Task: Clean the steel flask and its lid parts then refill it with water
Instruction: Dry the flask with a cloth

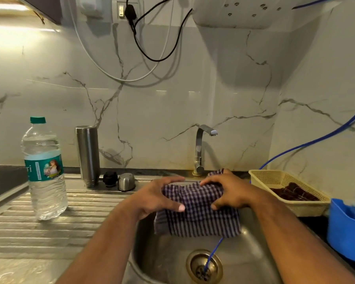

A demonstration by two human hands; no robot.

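The steel flask (88, 155) stands upside down on the drainboard by the back wall. Beside it sit a black stopper (110, 178) and a steel cap (126, 182). A clear plastic water bottle (44, 171) with a green cap stands further left. Over the sink, my left hand (158, 196) and my right hand (230, 191) both grip a purple checked cloth (197, 210), fingers curled round its top edge and thumbs on its front. The cloth hangs down into the basin.
The steel sink (168, 253) has a brass drain (204, 266) with a blue tube (295, 148) running into it. The tap (201, 148) stands behind the cloth. A cream basket (295, 206) with a dark cloth and a blue tub (344, 228) sit on the right.
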